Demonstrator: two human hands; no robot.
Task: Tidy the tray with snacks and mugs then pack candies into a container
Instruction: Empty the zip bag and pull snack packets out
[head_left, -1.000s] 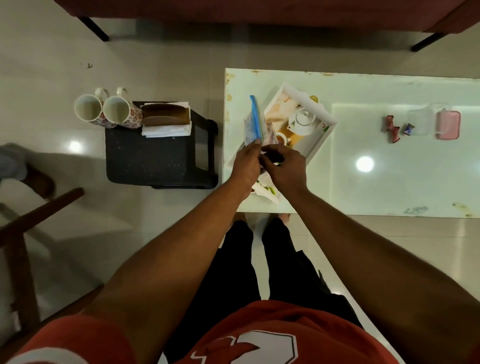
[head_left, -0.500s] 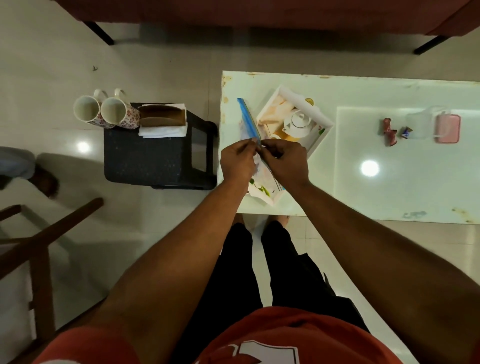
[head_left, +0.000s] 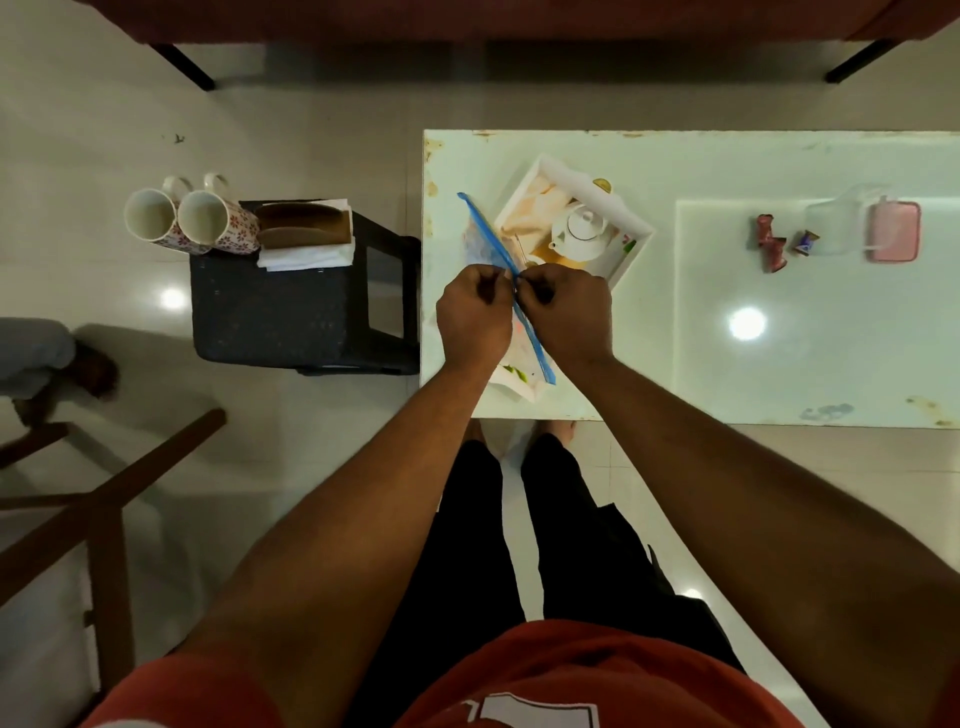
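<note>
My left hand (head_left: 474, 317) and my right hand (head_left: 567, 309) both pinch the blue zip strip of a clear snack bag (head_left: 485, 236), held upright over the near end of a white printed tray (head_left: 631, 221) on the white table (head_left: 779, 364). The bag's lower part is hidden behind my hands. Two floral mugs (head_left: 189, 218) lie on a dark stool (head_left: 280, 312) to the left. Wrapped candies (head_left: 769, 244) lie beside a clear container (head_left: 836, 221) and its pink lid (head_left: 894, 231) at the table's right.
A stack of napkins with brown holders (head_left: 306, 236) sits on the stool next to the mugs. A wooden chair frame (head_left: 98, 499) stands at the lower left. Someone's foot (head_left: 91, 366) shows at the left edge. A dark sofa edge runs along the top.
Both hands slid along the zip strip toward its middle and closed together on it. The bag tilted from nearly upright toward a diagonal over the tray.
</note>
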